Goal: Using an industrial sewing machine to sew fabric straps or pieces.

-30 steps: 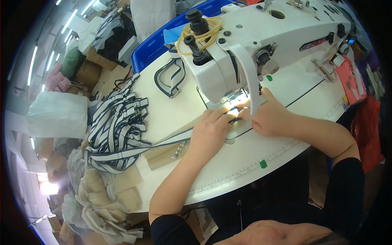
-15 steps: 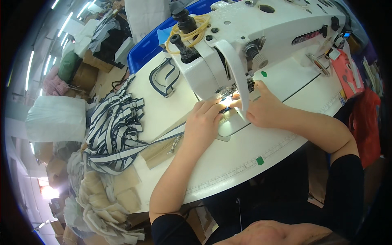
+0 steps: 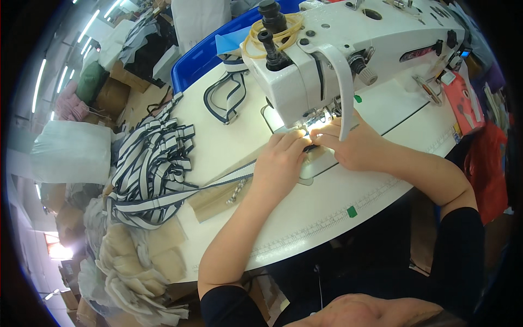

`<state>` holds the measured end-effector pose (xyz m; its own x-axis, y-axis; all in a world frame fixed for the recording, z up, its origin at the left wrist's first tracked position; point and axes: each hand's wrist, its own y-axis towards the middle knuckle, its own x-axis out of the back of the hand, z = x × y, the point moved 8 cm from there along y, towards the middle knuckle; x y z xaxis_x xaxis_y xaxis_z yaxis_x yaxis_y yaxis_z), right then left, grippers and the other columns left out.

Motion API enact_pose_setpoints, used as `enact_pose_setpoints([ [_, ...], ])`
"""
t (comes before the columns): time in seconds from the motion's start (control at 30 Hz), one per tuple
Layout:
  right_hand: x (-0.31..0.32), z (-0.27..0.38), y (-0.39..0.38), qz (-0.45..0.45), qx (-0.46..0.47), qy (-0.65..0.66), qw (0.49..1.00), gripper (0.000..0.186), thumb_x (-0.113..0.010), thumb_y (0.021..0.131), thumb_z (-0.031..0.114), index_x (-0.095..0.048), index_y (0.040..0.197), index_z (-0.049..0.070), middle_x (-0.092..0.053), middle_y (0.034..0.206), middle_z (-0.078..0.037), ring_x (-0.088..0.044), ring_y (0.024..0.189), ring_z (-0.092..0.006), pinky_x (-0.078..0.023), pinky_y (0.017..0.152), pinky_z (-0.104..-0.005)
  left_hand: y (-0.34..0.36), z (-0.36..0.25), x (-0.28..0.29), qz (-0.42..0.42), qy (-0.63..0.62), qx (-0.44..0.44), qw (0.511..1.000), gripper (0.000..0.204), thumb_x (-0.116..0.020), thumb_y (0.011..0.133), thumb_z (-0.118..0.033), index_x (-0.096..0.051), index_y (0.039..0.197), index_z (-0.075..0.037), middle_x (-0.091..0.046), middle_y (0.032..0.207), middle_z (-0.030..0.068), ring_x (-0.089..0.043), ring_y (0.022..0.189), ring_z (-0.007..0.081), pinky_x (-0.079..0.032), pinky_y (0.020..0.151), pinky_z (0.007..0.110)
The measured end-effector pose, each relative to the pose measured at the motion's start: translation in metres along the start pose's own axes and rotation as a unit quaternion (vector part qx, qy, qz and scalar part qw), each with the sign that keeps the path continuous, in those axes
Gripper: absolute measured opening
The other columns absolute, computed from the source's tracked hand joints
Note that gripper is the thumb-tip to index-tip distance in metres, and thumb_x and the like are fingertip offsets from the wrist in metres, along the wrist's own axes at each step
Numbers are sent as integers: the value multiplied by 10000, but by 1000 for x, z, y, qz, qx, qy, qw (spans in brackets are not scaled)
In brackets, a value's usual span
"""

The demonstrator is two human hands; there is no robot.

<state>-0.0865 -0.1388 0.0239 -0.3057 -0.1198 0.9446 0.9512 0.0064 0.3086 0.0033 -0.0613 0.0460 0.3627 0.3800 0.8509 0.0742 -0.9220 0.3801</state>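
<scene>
My left hand (image 3: 279, 163) and my right hand (image 3: 354, 144) meet at the lit presser foot (image 3: 318, 121) of a white sewing machine (image 3: 289, 95). Their fingertips press on a navy-and-white striped strap (image 3: 229, 180), closed on it just in front of the needle; the exact fingertip grip is partly lost in glare. The strap runs left to a heap of similar striped straps (image 3: 147, 161). A beige flat piece (image 3: 212, 207) with a small chain-like item lies under it. A looped strap (image 3: 223, 101) lies left of the machine head.
A blue bin (image 3: 185, 71) stands behind the table (image 3: 297, 223), which has a ruler along its front edge. Beige and grey fabric (image 3: 128, 264) is piled at the near left. A pink object (image 3: 460, 101) and red bag (image 3: 485, 169) are at right. Boxes and bundles fill the left background.
Both hands remain at the needle with only slight finger movement. The view shifted a little up and back, so the machine's position in the picture changes slightly.
</scene>
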Motion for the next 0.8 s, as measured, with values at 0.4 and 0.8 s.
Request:
enact_pose_setpoints([
  [0.4, 7, -6, -1, -29, -36, 19, 999, 375, -612, 764, 25, -589, 1124, 127, -626, 1147, -14, -544, 1083, -314, -289, 1013, -517, 5, 5, -2, -13, 13, 36, 999, 207, -692, 756, -49, -632, 955, -57, -635, 1013, 68, -586, 992, 287, -502, 808, 396],
  [0.8, 0, -9, -2, -9, -39, -12, 999, 330, -595, 801, 48, -620, 1117, 139, -643, 1095, -44, -529, 1065, -316, -290, 1029, -507, 6, 11, 1, -22, 8, 31, 999, 179, -697, 762, -75, -667, 937, -56, -644, 1023, 75, -589, 965, 284, -497, 814, 380],
])
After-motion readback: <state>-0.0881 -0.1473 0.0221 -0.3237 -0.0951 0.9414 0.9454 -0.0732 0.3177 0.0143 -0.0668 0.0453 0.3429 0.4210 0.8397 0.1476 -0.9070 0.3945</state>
